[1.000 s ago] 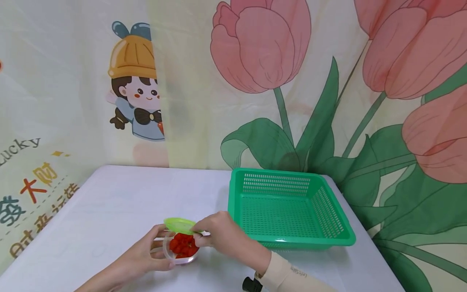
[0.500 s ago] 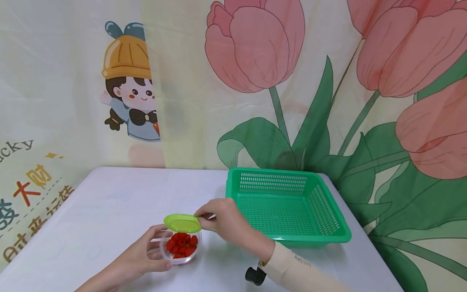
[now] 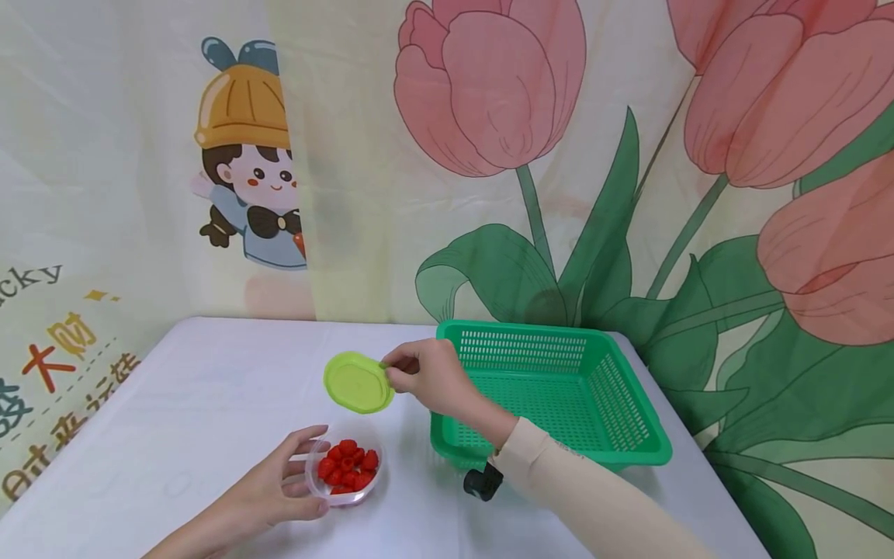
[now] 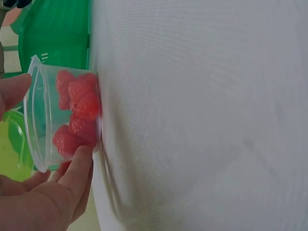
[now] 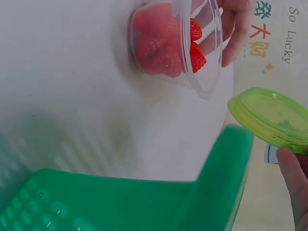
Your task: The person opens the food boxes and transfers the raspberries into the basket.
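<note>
A clear round tub (image 3: 344, 499) stands uncovered on the table, with several red raspberries (image 3: 348, 466) inside. My left hand (image 3: 279, 485) holds the tub from its left side, fingers and thumb around its wall; the left wrist view shows the fingers against the tub (image 4: 43, 115) beside the raspberries (image 4: 79, 103). Up and to the right, my right hand (image 3: 436, 380) pinches the edge of a yellow-green lid (image 3: 358, 382), which hangs in the air behind the tub. The right wrist view shows fingertips at the rim of the lid (image 5: 272, 118).
A green perforated basket (image 3: 552, 454) stands on the right of the white table (image 3: 230, 380), close to my right forearm. Behind the table hangs a cloth printed with tulips and a cartoon figure. A black device (image 3: 482, 483) is on my right wrist.
My right hand has lifted the lid up and away from the tub, tilting its flat face toward the head view. My left hand has stayed on the tub.
</note>
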`<action>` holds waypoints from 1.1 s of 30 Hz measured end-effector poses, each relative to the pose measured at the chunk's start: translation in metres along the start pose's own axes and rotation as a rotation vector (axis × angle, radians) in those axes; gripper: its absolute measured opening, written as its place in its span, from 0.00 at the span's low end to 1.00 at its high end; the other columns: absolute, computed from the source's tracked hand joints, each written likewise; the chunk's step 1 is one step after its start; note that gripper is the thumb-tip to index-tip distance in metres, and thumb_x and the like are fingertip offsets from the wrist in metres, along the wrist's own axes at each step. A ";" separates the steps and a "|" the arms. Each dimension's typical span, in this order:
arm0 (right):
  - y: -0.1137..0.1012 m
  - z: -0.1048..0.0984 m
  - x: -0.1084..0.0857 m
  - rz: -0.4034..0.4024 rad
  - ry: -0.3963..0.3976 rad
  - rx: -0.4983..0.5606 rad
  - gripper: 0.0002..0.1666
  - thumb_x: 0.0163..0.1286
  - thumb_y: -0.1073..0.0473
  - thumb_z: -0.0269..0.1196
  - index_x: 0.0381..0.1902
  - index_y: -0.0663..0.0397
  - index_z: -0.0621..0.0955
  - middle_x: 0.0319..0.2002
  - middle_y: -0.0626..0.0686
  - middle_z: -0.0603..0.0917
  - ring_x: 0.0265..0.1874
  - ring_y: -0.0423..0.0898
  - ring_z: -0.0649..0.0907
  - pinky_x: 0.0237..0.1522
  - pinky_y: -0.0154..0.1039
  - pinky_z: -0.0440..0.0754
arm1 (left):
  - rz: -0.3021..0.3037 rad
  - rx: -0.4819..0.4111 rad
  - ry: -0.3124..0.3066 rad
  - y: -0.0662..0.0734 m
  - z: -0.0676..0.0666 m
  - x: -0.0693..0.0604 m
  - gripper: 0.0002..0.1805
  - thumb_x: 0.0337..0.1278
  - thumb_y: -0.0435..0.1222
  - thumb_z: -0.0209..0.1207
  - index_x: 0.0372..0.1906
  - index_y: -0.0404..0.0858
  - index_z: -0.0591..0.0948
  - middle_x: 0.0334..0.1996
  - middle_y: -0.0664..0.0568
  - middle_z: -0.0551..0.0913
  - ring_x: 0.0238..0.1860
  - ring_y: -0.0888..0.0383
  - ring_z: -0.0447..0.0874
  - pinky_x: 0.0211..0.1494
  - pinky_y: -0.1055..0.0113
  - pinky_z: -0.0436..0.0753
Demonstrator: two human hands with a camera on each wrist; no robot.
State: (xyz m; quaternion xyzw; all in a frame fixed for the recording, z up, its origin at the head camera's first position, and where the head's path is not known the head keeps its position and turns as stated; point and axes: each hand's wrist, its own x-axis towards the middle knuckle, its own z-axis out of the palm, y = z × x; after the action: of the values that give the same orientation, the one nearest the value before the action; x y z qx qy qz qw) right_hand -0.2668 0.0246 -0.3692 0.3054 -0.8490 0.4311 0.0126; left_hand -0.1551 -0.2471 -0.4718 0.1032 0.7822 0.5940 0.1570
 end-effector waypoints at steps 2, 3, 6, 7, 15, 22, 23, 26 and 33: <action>0.002 0.001 0.005 0.042 0.003 0.057 0.07 0.74 0.65 0.69 0.46 0.57 0.91 0.34 0.47 0.91 0.30 0.36 0.88 0.37 0.29 0.88 | 0.005 0.009 0.003 0.000 0.000 0.000 0.57 0.57 0.33 0.76 0.84 0.38 0.51 0.76 0.30 0.60 0.70 0.34 0.75 0.58 0.63 0.89; 0.004 0.002 0.007 0.063 0.006 0.089 0.07 0.74 0.66 0.69 0.46 0.58 0.91 0.34 0.48 0.91 0.30 0.37 0.89 0.37 0.30 0.89 | 0.008 0.016 0.007 0.000 0.000 0.001 0.57 0.56 0.33 0.76 0.84 0.38 0.51 0.76 0.30 0.61 0.70 0.34 0.75 0.58 0.63 0.88; 0.007 0.005 0.012 0.132 0.013 0.172 0.07 0.74 0.66 0.69 0.46 0.59 0.91 0.34 0.50 0.91 0.31 0.42 0.91 0.37 0.33 0.91 | 0.001 0.052 0.030 0.001 0.002 0.002 0.57 0.55 0.33 0.77 0.83 0.38 0.53 0.76 0.31 0.62 0.69 0.35 0.76 0.60 0.61 0.88; 0.009 0.006 0.013 0.155 0.017 0.194 0.07 0.74 0.67 0.69 0.46 0.60 0.90 0.34 0.50 0.91 0.31 0.43 0.92 0.37 0.34 0.91 | -0.009 0.068 0.041 0.002 0.003 0.002 0.57 0.54 0.34 0.78 0.83 0.39 0.54 0.76 0.31 0.63 0.69 0.35 0.76 0.61 0.60 0.88; 0.018 0.018 0.022 0.321 0.057 0.309 0.08 0.75 0.67 0.68 0.49 0.60 0.88 0.35 0.52 0.88 0.31 0.46 0.92 0.39 0.40 0.92 | -0.075 0.119 0.082 0.006 0.005 0.004 0.57 0.51 0.36 0.80 0.82 0.40 0.57 0.75 0.34 0.67 0.69 0.35 0.75 0.62 0.54 0.87; 0.023 0.028 0.030 0.393 0.083 0.354 0.09 0.75 0.68 0.66 0.51 0.61 0.87 0.35 0.54 0.86 0.30 0.47 0.92 0.39 0.42 0.92 | -0.050 0.098 0.071 0.003 0.005 0.004 0.56 0.52 0.35 0.80 0.82 0.39 0.57 0.76 0.32 0.65 0.71 0.33 0.74 0.60 0.56 0.88; 0.024 0.029 0.031 0.403 0.085 0.355 0.09 0.75 0.69 0.66 0.51 0.61 0.87 0.35 0.54 0.85 0.30 0.47 0.91 0.38 0.41 0.92 | -0.045 0.094 0.068 0.003 0.005 0.004 0.56 0.52 0.35 0.80 0.82 0.39 0.57 0.76 0.31 0.64 0.71 0.32 0.74 0.60 0.56 0.88; 0.024 0.032 0.032 0.441 0.088 0.335 0.10 0.75 0.68 0.66 0.52 0.61 0.86 0.35 0.54 0.85 0.29 0.45 0.91 0.37 0.38 0.92 | -0.031 0.080 0.056 0.002 0.005 0.004 0.56 0.53 0.34 0.79 0.82 0.38 0.56 0.77 0.30 0.62 0.71 0.32 0.73 0.59 0.57 0.88; 0.020 0.039 0.038 0.528 0.106 0.310 0.10 0.77 0.66 0.66 0.54 0.58 0.84 0.36 0.54 0.83 0.32 0.47 0.91 0.39 0.38 0.92 | -0.029 0.076 0.069 0.001 0.005 0.005 0.56 0.52 0.34 0.80 0.82 0.38 0.57 0.76 0.31 0.64 0.70 0.33 0.75 0.58 0.58 0.89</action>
State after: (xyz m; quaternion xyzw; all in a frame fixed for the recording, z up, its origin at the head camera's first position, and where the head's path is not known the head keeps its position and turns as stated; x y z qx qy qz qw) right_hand -0.2986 -0.0144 -0.3979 0.0496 -0.8212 0.5592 -0.1026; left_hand -0.1574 -0.2402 -0.4724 0.0774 0.8104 0.5650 0.1345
